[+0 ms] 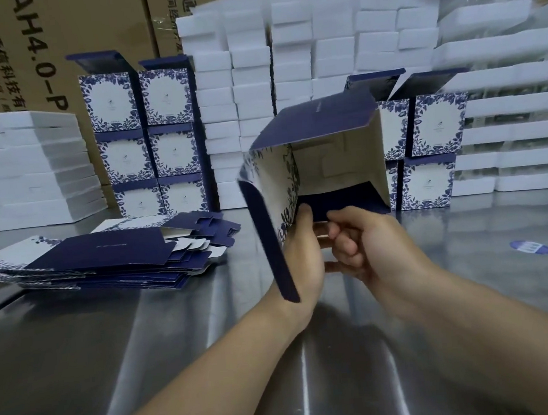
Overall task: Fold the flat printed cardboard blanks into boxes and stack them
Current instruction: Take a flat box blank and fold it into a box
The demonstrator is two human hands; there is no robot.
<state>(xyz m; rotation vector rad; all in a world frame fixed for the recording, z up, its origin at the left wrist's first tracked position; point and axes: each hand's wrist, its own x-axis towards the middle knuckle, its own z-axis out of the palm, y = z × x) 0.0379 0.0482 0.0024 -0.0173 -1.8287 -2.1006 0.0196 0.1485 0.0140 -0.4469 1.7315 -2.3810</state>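
- Both hands meet low in the middle of the view, at the open near end of a half-formed box (315,166) held up off the surface
- The left hand (304,254) grasps the box's left wall from beneath, its thumb pressed on the inner edge by the navy bottom flap
- The right hand (366,245) is curled, fingertips pinching the near edge of that navy flap; the two hands touch each other
- Both forearms reach in from the lower edge, the left rising steeply, the right coming from the lower right
- The box's mouth faces the camera: cream inside, blue floral print outside, a navy lid panel tilted above the hands and a long navy flap hanging down over the left wrist
- Left of the hands a pile of flat blanks (103,257) lies fanned out on the surface (214,363), which is shiny steel
- Beyond the blanks, far left of the hands, folded boxes (145,136) stand stacked three high in two columns
- Behind the held box to the right stands a second stack of finished boxes (428,155)
- White foam blocks (301,54) are piled along the back, more at far left and right
- Brown cartons (33,46) with printed lettering form the rear wall
- A blue-and-white round sticker (531,247) lies on the surface right of the hands
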